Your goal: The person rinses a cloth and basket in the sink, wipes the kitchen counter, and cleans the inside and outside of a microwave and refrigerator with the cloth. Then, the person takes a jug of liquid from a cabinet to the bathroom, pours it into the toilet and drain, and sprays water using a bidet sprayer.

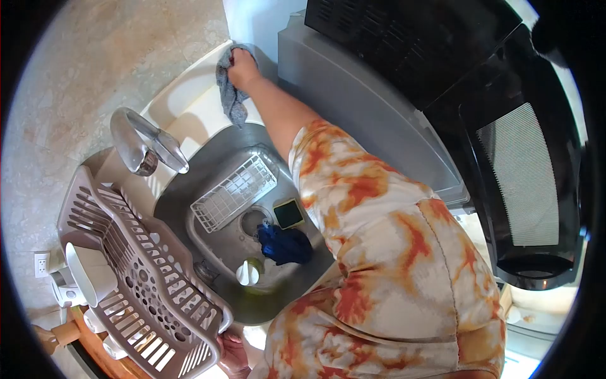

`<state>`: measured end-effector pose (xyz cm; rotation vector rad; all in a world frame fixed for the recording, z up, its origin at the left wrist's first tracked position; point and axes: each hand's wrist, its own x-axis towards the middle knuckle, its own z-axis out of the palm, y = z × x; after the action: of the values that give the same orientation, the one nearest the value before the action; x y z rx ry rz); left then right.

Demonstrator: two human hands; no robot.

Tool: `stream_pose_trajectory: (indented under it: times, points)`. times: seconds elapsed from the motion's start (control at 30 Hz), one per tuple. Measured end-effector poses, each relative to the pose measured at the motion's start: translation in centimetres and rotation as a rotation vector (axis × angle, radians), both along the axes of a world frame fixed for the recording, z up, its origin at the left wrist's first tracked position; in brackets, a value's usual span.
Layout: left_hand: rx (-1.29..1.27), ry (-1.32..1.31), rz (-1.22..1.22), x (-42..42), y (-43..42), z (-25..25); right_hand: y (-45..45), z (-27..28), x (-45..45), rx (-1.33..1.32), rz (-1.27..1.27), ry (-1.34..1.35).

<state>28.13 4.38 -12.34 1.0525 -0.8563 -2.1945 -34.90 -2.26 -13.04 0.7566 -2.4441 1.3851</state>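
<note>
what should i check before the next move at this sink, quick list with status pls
1. Gray cloth held by the right hand: ok, the hand is closed on it.
2. Left hand gripping the dish rack: cannot tell, fingers partly hidden.
3. Faucet off: ok, no stream shows.
4. Cloth clear of the faucet: ok, they are apart.
5. Sink emptied: not ok, a white basket, sponge and blue item are inside.

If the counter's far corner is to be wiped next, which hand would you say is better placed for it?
Likely the right hand: it holds the grey cloth at that corner, while the left hand is down beside the dish rack.
</note>
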Motion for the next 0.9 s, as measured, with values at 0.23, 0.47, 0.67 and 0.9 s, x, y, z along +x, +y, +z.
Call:
stream_pose_trajectory:
  times: [0.23, 0.47, 0.67, 0.9]
  points:
    - [-0.038, -0.025, 0.025, -0.3, 0.0, 0.3, -8.0, -0.9, 12.3, 0.082, 0.599, 0.055]
    - [-0.069, -0.001, -0.066, 0.2, 0.0, 0.1, -5.5, -0.5, 9.9, 0.337, 0.452, 0.193]
    - [-0.029, -0.036, 0.020, 0.7, 0.0, -0.7, -2.7, -2.2, 2.2, 0.329, 0.158, 0.278]
    - [-0.004, -0.052, 0.108, 0.4, 0.3, -0.8, -3.0, -2.1, 1.9, -0.005, -0.077, 0.537]
